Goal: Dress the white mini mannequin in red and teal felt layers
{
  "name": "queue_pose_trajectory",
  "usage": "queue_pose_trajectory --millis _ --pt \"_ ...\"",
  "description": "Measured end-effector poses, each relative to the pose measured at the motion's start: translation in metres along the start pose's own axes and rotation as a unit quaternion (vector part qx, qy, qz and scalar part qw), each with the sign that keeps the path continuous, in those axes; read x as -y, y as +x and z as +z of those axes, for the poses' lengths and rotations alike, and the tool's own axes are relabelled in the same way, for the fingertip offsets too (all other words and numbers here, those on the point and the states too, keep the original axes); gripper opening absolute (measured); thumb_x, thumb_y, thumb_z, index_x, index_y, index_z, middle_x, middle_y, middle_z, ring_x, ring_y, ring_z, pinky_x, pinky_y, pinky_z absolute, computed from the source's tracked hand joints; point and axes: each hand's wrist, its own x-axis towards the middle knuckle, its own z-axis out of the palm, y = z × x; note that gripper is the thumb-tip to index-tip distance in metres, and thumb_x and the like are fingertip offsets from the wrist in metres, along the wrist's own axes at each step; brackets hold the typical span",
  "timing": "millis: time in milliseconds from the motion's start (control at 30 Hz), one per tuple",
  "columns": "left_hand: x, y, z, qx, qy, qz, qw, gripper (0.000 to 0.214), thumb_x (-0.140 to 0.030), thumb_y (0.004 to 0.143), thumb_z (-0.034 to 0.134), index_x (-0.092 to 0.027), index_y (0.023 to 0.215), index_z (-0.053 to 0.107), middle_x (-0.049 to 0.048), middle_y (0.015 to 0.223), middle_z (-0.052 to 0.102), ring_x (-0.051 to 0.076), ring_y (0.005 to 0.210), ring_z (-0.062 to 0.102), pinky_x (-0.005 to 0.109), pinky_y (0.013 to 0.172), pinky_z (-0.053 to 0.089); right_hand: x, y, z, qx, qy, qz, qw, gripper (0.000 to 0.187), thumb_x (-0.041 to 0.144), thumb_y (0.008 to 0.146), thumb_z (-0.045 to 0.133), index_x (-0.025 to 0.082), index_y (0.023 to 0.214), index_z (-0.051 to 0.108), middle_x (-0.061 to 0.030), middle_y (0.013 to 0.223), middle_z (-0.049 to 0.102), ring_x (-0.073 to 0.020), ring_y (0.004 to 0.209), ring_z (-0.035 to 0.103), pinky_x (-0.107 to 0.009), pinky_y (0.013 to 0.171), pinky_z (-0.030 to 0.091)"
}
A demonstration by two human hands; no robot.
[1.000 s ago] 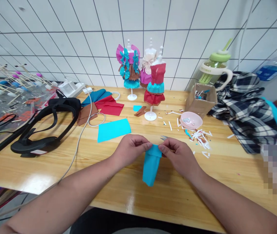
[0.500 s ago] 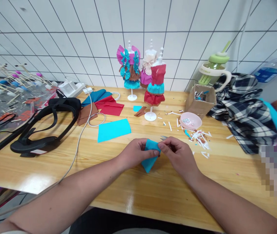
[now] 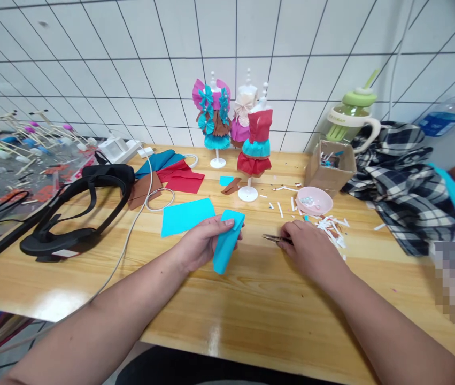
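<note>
My left hand [image 3: 198, 245] is closed round a folded blue paper piece [image 3: 226, 243], held just above the wooden table [image 3: 251, 310]. To its right my right hand [image 3: 307, 247] rests on the table with its fingers closed on small metal scissors [image 3: 272, 238], whose tips point left. A flat blue paper sheet [image 3: 186, 215] lies behind my left hand. Three small mannequins in paper dresses [image 3: 237, 125] stand at the back by the tiled wall.
A black headset [image 3: 78, 206] with a white cable [image 3: 131, 230] lies at the left. Red, blue and brown paper scraps [image 3: 167, 174] sit behind it. A pink bowl [image 3: 314, 200], white clippings [image 3: 331, 227], a cardboard box [image 3: 329, 166], a green cup [image 3: 351, 115] and checked cloth [image 3: 403, 182] fill the right.
My right hand let go of the blue paper and moved right onto the scissors. My left hand carried the folded paper a little left and up.
</note>
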Motion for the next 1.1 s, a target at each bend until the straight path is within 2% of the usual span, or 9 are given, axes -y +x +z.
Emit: queue_pose_trajectory --millis 67,133,200,267,300,333,467,667,1100 --pt "0.001 0.0 0.001 0.001 -0.002 -0.005 1.0 0.03 -0.032 0.065 0.081 -0.012 0.083 0.069 0.0052 0.073 0.07 0.015 0.067 0.065 0.024 0.064 0.052 0.006 -0.002 -0.003 0.003 0.096 0.016 0.995 0.008 0.023 0.087 0.053 0.023 0.08 0.049 -0.0037 0.08 0.065 -0.023 0.081 0.06 -0.032 0.067 0.039" --pt "0.003 0.001 0.001 0.004 0.009 -0.013 1.0 0.029 -0.03 0.064 0.082 -0.012 0.083 0.069 0.0047 0.074 0.071 0.014 0.067 0.065 0.023 0.065 0.051 0.013 -0.006 -0.007 0.03 0.261 0.033 0.964 0.008 0.028 0.091 0.046 0.024 0.085 0.041 -0.0003 0.074 0.066 -0.019 0.069 0.061 -0.029 0.061 0.041" --pt "0.005 0.001 0.002 0.008 0.024 -0.019 1.0 0.029 -0.028 0.064 0.082 -0.012 0.084 0.069 0.004 0.075 0.071 0.012 0.068 0.064 0.021 0.066 0.05 0.022 -0.012 -0.011 0.095 0.445 0.034 0.89 0.015 0.038 0.094 0.041 0.026 0.087 0.035 0.0035 0.066 0.065 -0.0153 0.053 0.057 -0.026 0.051 0.041" --pt "0.007 0.002 0.003 0.013 0.041 -0.027 0.999 0.027 -0.029 0.066 0.081 -0.012 0.083 0.069 0.0036 0.075 0.071 0.012 0.068 0.063 0.02 0.065 0.047 0.03 -0.019 -0.014 0.157 0.565 0.032 0.809 0.024 0.048 0.093 0.04 0.026 0.087 0.033 0.007 0.056 0.06 -0.0131 0.041 0.05 -0.022 0.04 0.037" --pt "0.008 0.002 0.003 0.014 0.05 -0.029 0.998 0.026 -0.03 0.067 0.081 -0.012 0.082 0.069 0.0035 0.074 0.071 0.011 0.068 0.063 0.019 0.063 0.046 0.033 -0.022 -0.016 0.17 0.593 0.035 0.786 0.026 0.05 0.092 0.042 0.026 0.087 0.033 0.0081 0.053 0.058 -0.0119 0.037 0.046 -0.02 0.036 0.034" --pt "0.009 0.002 0.004 0.014 0.058 -0.032 0.998 0.026 -0.031 0.068 0.08 -0.012 0.082 0.069 0.0035 0.074 0.071 0.011 0.067 0.062 0.019 0.062 0.045 0.036 -0.024 -0.017 0.174 0.606 0.04 0.775 0.027 0.051 0.091 0.044 0.026 0.087 0.033 0.0088 0.051 0.057 -0.0108 0.034 0.043 -0.019 0.034 0.032" --pt "0.01 0.003 0.005 0.004 0.073 -0.026 0.997 0.025 -0.032 0.069 0.079 -0.013 0.081 0.069 0.0028 0.074 0.071 0.012 0.068 0.061 0.021 0.063 0.043 0.04 -0.027 -0.02 0.169 0.592 0.059 0.786 0.027 0.05 0.09 0.047 0.026 0.086 0.034 0.0091 0.05 0.059 -0.0078 0.03 0.037 -0.016 0.031 0.027" --pt "0.011 0.003 0.006 0.006 0.078 -0.032 0.996 0.027 -0.033 0.068 0.08 -0.013 0.082 0.069 0.0027 0.073 0.07 0.012 0.067 0.061 0.022 0.062 0.041 0.038 -0.024 -0.018 0.175 0.576 0.069 0.795 0.026 0.048 0.089 0.047 0.026 0.085 0.035 0.0087 0.049 0.059 -0.008 0.029 0.037 -0.016 0.031 0.026" --pt "0.01 0.002 0.007 -0.004 0.066 -0.042 0.997 0.024 -0.031 0.068 0.08 -0.013 0.081 0.068 0.0009 0.069 0.069 0.01 0.061 0.058 0.019 0.056 0.039 0.037 -0.022 -0.016 0.173 0.573 0.074 0.797 0.024 0.046 0.089 0.047 0.026 0.085 0.035 0.0084 0.048 0.059 -0.0076 0.029 0.036 -0.016 0.031 0.026"
